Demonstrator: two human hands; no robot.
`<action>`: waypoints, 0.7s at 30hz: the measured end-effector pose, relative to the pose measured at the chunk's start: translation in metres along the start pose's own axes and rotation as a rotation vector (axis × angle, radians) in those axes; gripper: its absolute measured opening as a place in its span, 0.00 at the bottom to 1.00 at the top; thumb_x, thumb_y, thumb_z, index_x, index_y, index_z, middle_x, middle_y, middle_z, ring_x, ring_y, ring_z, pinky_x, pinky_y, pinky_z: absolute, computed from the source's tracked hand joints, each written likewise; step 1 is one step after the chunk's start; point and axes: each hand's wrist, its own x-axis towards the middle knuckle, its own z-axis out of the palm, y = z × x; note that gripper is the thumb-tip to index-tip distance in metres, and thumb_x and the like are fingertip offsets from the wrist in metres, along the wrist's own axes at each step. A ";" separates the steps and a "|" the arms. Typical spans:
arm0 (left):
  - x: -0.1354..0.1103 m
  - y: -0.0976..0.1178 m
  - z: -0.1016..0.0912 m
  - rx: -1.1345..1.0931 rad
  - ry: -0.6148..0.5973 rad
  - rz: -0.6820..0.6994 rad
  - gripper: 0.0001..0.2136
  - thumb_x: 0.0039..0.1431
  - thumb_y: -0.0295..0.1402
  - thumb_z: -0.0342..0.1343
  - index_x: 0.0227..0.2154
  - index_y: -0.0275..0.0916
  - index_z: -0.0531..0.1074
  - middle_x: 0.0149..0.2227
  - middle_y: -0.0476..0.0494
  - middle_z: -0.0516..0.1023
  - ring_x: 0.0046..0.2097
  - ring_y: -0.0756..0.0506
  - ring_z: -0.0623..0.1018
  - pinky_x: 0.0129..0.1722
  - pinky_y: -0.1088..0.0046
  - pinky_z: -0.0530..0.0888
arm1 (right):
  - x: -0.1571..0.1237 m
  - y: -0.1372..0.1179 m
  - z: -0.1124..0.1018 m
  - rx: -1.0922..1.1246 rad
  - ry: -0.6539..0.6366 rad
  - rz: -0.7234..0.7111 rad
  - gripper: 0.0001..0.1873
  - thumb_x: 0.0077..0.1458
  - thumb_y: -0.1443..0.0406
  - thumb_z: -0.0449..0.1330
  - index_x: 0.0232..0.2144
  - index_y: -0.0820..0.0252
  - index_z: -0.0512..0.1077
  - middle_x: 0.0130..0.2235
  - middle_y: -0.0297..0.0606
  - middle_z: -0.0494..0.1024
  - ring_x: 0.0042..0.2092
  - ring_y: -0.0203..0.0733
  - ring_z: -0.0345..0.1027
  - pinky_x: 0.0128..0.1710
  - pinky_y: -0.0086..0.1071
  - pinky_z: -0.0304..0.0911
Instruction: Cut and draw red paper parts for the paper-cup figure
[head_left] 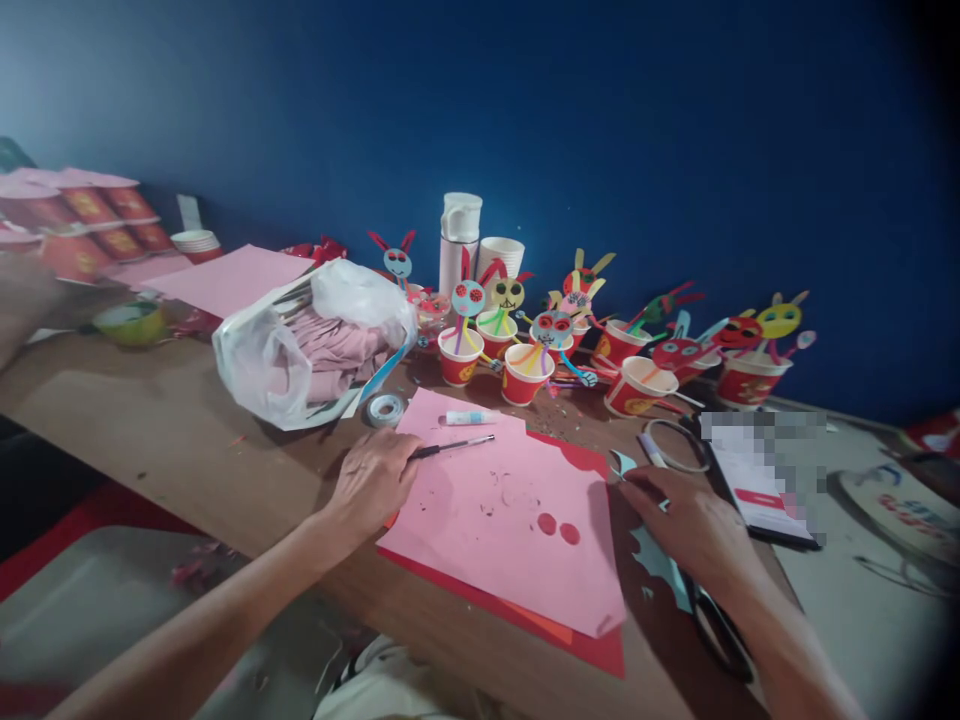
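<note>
My left hand (377, 468) rests at the left edge of a pink paper sheet (480, 540), fingers curled around the rear end of a black pen (454, 447). The pen points right across the sheet. Two red paper circles (558, 528) lie on the pink sheet, and red paper (611, 655) shows beneath it. A glue stick (471, 418) is near its far edge. Right of the sheet, my right hand (694, 520) pinches a light-blue paper scrap (622, 463) at its fingertips. A larger light-blue offcut (660, 565) and black-handled scissors (720, 630) lie under that hand and forearm.
Several red paper cups (529, 385) with puppet-like paper figures stand along the blue wall. A plastic bag (262, 365) of pink material sits left, beside a tape roll (385, 409). A phone (765, 490) lies right. Another person's blurred arm (26, 300) is far left.
</note>
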 end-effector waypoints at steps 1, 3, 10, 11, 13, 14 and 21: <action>0.003 0.000 -0.001 -0.001 -0.019 0.001 0.10 0.58 0.30 0.48 0.39 0.41 0.72 0.38 0.41 0.75 0.41 0.41 0.72 0.42 0.65 0.66 | 0.000 0.001 0.000 -0.005 0.000 -0.002 0.16 0.55 0.53 0.51 0.37 0.51 0.74 0.39 0.37 0.80 0.36 0.47 0.73 0.30 0.33 0.61; 0.008 0.000 -0.002 -0.013 -0.044 0.006 0.10 0.58 0.30 0.47 0.39 0.40 0.72 0.38 0.40 0.75 0.42 0.41 0.71 0.42 0.65 0.66 | 0.001 0.002 0.001 -0.002 -0.003 -0.007 0.15 0.56 0.55 0.51 0.37 0.51 0.74 0.38 0.38 0.80 0.36 0.47 0.73 0.30 0.33 0.61; 0.014 0.001 0.000 0.008 -0.051 -0.007 0.09 0.57 0.27 0.45 0.35 0.39 0.71 0.38 0.41 0.74 0.44 0.40 0.70 0.41 0.65 0.67 | 0.001 -0.001 0.002 0.049 -0.041 -0.024 0.14 0.56 0.54 0.51 0.37 0.51 0.73 0.37 0.36 0.80 0.38 0.48 0.73 0.34 0.34 0.61; 0.014 0.001 0.000 0.008 -0.057 -0.001 0.09 0.57 0.27 0.45 0.35 0.39 0.71 0.38 0.41 0.74 0.44 0.41 0.70 0.41 0.66 0.67 | 0.000 -0.002 0.002 0.048 -0.037 -0.023 0.14 0.56 0.54 0.51 0.37 0.51 0.73 0.37 0.36 0.80 0.39 0.48 0.73 0.34 0.34 0.61; 0.013 -0.001 0.001 -0.003 -0.067 0.014 0.09 0.58 0.29 0.45 0.35 0.39 0.70 0.40 0.40 0.74 0.45 0.40 0.70 0.42 0.65 0.66 | -0.001 -0.002 -0.002 0.032 -0.017 -0.024 0.14 0.57 0.55 0.51 0.37 0.51 0.73 0.38 0.36 0.80 0.40 0.48 0.73 0.34 0.34 0.60; 0.013 -0.002 0.002 -0.011 -0.067 0.023 0.09 0.59 0.30 0.45 0.36 0.39 0.70 0.40 0.40 0.74 0.46 0.40 0.70 0.43 0.65 0.66 | -0.002 -0.002 -0.004 0.015 -0.003 -0.019 0.13 0.57 0.56 0.51 0.36 0.52 0.73 0.38 0.37 0.80 0.40 0.48 0.73 0.34 0.33 0.60; 0.023 -0.013 0.009 0.061 -0.045 0.053 0.15 0.61 0.40 0.42 0.40 0.38 0.70 0.45 0.38 0.73 0.49 0.38 0.70 0.46 0.64 0.65 | -0.001 0.004 -0.017 -0.088 0.079 0.047 0.13 0.59 0.63 0.49 0.39 0.54 0.73 0.41 0.36 0.79 0.41 0.43 0.72 0.35 0.29 0.58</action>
